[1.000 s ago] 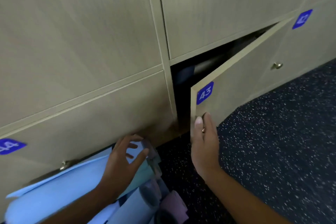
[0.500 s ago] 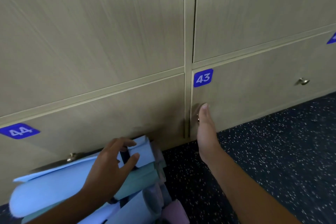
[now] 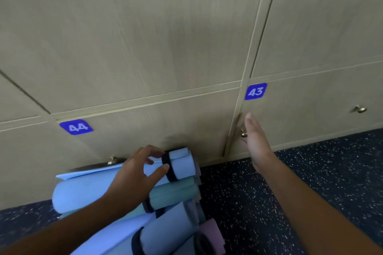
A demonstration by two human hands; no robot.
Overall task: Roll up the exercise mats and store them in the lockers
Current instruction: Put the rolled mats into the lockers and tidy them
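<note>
Standing shut, locker 43 [image 3: 310, 114] hides its contents.

A dark speckled floor [image 3: 300, 188] is running along the foot of the lockers [image 3: 165, 120], and a pile of rolled mats [image 3: 165, 196] in light blue, teal and pink is lying on it at near left.
</note>
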